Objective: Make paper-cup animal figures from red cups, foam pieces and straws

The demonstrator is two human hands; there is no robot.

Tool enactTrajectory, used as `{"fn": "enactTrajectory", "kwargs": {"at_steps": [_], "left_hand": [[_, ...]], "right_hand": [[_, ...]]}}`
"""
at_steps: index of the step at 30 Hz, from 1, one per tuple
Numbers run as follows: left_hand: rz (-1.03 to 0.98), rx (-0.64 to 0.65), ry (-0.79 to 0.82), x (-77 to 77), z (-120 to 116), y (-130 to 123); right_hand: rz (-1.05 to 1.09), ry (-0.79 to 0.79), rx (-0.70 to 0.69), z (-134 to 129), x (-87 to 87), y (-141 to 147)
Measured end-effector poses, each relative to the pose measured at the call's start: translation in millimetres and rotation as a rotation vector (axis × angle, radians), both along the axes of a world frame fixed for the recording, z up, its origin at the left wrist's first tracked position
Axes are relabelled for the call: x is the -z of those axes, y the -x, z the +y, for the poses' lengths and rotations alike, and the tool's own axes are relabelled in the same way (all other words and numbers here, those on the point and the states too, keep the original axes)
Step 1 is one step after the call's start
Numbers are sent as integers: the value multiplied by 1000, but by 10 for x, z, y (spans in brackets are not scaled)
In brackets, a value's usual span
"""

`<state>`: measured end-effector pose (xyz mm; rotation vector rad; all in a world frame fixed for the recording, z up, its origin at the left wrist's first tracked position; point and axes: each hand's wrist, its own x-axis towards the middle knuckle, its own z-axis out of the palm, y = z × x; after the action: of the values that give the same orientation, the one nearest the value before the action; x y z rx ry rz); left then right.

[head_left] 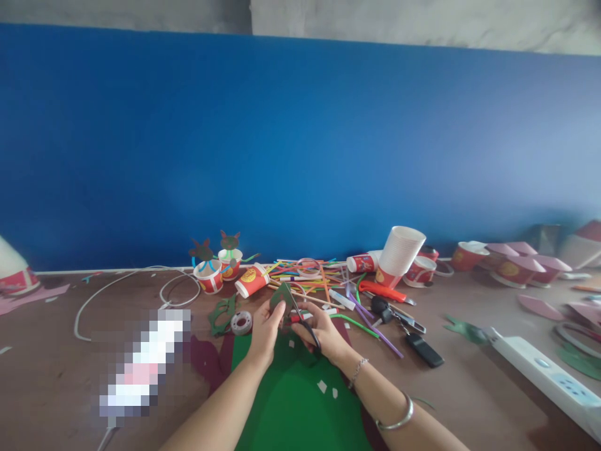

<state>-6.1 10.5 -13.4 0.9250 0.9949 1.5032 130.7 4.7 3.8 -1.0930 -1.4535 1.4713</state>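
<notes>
Between the thumb and fingers of my left hand (267,329) is a small piece of dark green paper (280,297), held up over the table. My right hand (323,332) grips black-handled scissors (312,335), their blades pointing up along the paper's right edge. Whether the blades are fully closed is hard to make out. Below both hands lies a large green sheet (291,388) with small white scraps (322,386) on it. Left of my left hand are a roll of tape (241,322) and a cut green paper shape (221,314).
Colourful sticks (300,272) lie heaped behind my hands. To the right are an orange utility knife (382,290), keys (385,310), a stack of paper cups (399,254) and a power strip (549,369). Cups with paper animal heads (209,275) stand at the back left, near a white cable (79,313).
</notes>
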Motion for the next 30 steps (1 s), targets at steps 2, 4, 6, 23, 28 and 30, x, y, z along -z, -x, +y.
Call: {"fn": "enactTrajectory", "kwargs": {"at_steps": [2,4,6,23,28,30], "left_hand": [[4,4,-9,8,2,-1],[2,6,-16,3,-1,-5],[-11,6,-12,-16,-10,-11],[10,46,-8,-40,-20,-14],[-9,39,-4,-41,-21,-17],[-13,31,-3,-53,-27,-19]], "right_hand": [[-4,0,5,1,9,-2],[-3,-5,1,3,20,-4],[-3,-7,-1,5,28,-6],[30,20,-22,10,16,-13],[15,17,-22,2,-14,-13],[10,21,-22,-5,-28,-12]]}}
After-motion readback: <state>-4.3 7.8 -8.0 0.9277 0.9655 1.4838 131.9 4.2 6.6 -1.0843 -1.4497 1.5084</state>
